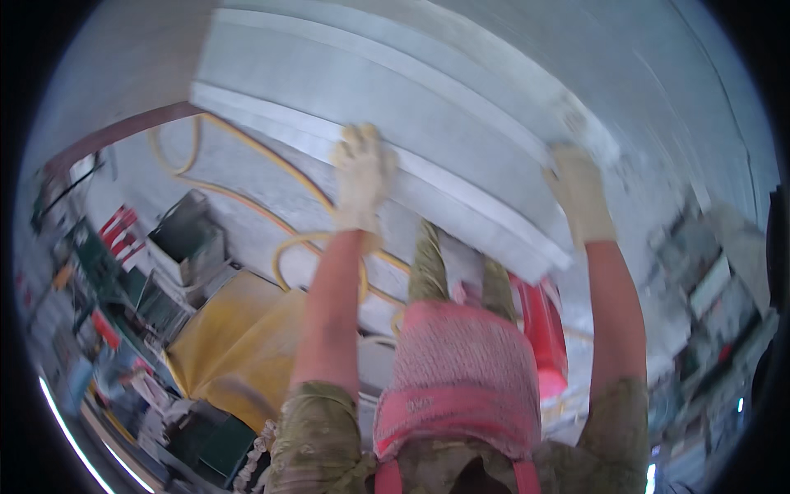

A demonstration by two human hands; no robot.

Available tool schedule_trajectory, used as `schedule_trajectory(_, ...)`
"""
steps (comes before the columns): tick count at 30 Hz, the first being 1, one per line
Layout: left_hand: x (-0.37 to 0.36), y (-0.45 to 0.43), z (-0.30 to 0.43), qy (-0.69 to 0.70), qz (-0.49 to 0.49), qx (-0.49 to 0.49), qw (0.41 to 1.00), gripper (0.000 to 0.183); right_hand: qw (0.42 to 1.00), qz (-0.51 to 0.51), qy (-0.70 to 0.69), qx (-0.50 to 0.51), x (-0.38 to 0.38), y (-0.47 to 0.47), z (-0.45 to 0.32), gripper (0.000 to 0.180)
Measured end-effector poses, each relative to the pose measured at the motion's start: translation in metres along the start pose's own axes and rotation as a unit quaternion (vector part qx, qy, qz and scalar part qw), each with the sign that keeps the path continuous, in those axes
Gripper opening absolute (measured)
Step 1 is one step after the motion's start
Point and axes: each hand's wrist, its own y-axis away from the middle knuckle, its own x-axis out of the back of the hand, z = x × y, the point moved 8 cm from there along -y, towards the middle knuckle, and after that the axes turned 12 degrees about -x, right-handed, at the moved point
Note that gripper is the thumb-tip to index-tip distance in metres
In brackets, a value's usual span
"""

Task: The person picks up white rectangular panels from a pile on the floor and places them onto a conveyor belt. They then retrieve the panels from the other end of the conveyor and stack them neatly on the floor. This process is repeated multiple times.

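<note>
A long pale grey panel [370, 86] with raised white edges slants across the view in front of me. My left hand [363, 170], in a cream work glove, lies over its near white edge with the fingers bent. My right hand [578, 188], gloved alike, is against the panel's right end, its thumb turned inward. The fingertips of the right hand are blurred, and the panel's underside is hidden. Below the panel are my legs in camouflage trousers [429, 262] and a pink apron [457, 364].
A yellow hose [271, 151] loops over the floor at left. Near it lie a yellow sheet [241, 339] and a bin with a dark inside [188, 238]. A red container [543, 336] stands beside my legs. Blurred clutter [719, 296] fills the right side.
</note>
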Motion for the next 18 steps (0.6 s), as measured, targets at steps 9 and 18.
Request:
schedule_trajectory(9,0.001,0.000,0.004,-0.005,-0.037,-0.039,0.999,0.072,0.987,0.006,-0.134,-0.084,0.023,0.104,0.018,0.058)
schedule_trajectory(18,0.023,-0.005,0.015,0.049,-0.058,-0.023,0.997,0.055,0.987,-0.093,-0.018,-0.129,-0.039,0.201,0.002,0.058)
